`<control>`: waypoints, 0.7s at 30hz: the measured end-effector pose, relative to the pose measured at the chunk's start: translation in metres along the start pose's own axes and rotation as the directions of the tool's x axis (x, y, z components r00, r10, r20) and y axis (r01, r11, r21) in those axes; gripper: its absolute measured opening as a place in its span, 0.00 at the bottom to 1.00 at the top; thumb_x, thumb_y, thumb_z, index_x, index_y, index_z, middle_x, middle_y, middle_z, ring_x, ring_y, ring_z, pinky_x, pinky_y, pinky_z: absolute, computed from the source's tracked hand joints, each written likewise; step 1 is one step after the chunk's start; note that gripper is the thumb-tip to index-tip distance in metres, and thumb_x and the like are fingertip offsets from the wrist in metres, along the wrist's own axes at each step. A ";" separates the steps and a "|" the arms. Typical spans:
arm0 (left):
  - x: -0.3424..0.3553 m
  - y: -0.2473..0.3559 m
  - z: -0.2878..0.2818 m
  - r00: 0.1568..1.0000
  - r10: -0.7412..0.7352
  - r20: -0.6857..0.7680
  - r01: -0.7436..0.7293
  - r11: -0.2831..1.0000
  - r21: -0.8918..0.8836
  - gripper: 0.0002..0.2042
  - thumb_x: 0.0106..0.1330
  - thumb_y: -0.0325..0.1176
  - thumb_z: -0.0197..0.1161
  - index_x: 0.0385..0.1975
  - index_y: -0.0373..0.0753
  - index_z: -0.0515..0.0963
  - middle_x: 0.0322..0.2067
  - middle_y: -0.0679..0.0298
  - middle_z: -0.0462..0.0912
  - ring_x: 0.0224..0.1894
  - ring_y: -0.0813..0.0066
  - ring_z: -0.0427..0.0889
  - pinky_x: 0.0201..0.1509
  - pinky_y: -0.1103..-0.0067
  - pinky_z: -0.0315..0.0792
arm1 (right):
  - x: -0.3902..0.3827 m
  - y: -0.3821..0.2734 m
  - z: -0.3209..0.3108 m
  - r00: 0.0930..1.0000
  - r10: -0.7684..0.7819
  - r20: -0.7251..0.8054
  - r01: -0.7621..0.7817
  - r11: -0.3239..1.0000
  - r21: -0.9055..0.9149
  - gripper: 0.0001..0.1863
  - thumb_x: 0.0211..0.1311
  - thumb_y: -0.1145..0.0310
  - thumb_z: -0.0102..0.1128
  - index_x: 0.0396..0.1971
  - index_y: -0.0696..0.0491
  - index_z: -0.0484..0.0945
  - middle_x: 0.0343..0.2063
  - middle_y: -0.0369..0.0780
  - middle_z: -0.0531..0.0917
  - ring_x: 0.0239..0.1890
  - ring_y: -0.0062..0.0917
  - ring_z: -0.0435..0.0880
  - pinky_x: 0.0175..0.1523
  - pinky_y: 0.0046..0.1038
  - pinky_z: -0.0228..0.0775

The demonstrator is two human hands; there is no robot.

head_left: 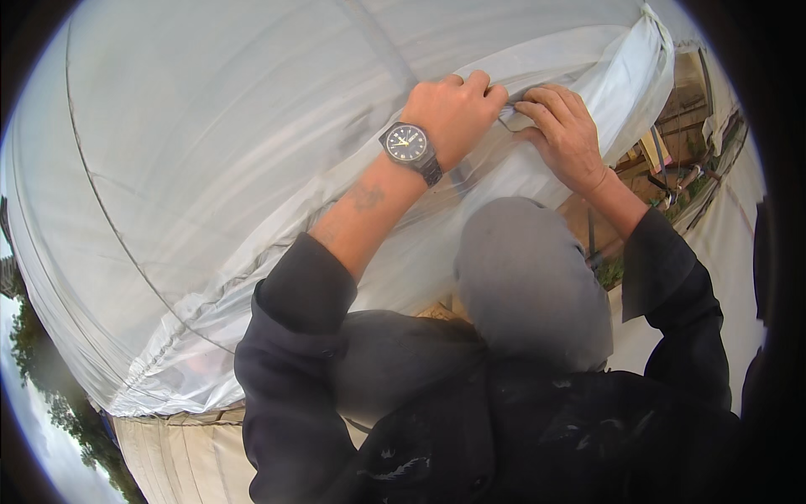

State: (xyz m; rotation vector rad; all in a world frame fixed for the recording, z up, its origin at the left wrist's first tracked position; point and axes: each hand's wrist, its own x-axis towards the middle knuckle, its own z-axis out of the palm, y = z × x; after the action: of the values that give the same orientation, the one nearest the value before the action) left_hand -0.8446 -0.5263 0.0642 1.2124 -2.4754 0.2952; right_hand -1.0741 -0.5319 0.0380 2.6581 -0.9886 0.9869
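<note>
My left hand (457, 109), with a black watch (408, 144) on the wrist, reaches up with fingers curled closed on the translucent plastic sheeting (210, 168) along a bunched fold. A co-worker (529, 277) in a grey head covering and dark jacket stands close in front, back turned. Their right arm appears to reach up, its hand (561, 134) pinching the same fold just right of my hand, at a thin dark strip. The bunched sheeting rises to a knotted end at the upper right. My right hand is not in view.
A thin cord (101, 210) runs over the stretched sheet. A gap at the right shows wooden boards (680, 109), poles and greenery. Beige fabric (172, 454) hangs along the lower left, with trees (46, 370) and cloudy sky beyond.
</note>
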 end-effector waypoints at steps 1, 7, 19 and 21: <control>0.000 -0.001 0.000 0.999 0.032 -0.004 -0.032 0.999 -0.004 0.06 0.61 0.33 0.67 0.35 0.44 0.78 0.32 0.66 0.80 0.31 0.67 0.85 0.25 0.72 0.78 | -0.001 0.001 0.002 1.000 -0.004 -0.016 0.004 1.000 -0.002 0.24 0.42 0.70 0.77 0.43 0.53 0.81 0.46 0.38 0.81 0.50 0.35 0.80 0.54 0.36 0.70; -0.001 -0.002 0.000 0.989 0.147 -0.033 -0.148 0.989 -0.014 0.07 0.60 0.28 0.62 0.35 0.48 0.78 0.36 0.70 0.77 0.32 0.71 0.81 0.26 0.73 0.76 | -0.019 -0.006 0.006 0.994 0.084 -0.068 -0.082 0.996 0.038 0.21 0.45 0.72 0.76 0.43 0.52 0.82 0.45 0.37 0.82 0.50 0.35 0.81 0.54 0.35 0.71; 0.000 -0.007 0.006 0.977 0.207 -0.059 -0.209 0.977 -0.041 0.05 0.58 0.28 0.62 0.32 0.46 0.77 0.36 0.71 0.76 0.33 0.72 0.81 0.29 0.73 0.77 | -0.038 -0.014 0.015 0.892 0.425 0.152 -0.451 0.860 0.241 0.12 0.61 0.62 0.71 0.39 0.52 0.86 0.29 0.38 0.83 0.31 0.37 0.82 0.36 0.35 0.73; 0.000 -0.006 0.005 0.979 0.193 -0.059 -0.195 0.980 -0.037 0.05 0.59 0.28 0.61 0.34 0.47 0.77 0.36 0.71 0.76 0.33 0.72 0.81 0.28 0.73 0.76 | -0.033 -0.017 0.017 0.893 0.416 0.170 -0.447 0.860 0.246 0.12 0.60 0.61 0.72 0.38 0.52 0.87 0.28 0.37 0.82 0.30 0.37 0.81 0.35 0.34 0.73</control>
State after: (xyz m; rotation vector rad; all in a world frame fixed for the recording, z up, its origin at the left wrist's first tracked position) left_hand -0.8407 -0.5314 0.0596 0.9341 -2.5414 0.3212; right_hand -1.0733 -0.5070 0.0058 2.7994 -1.6417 1.1428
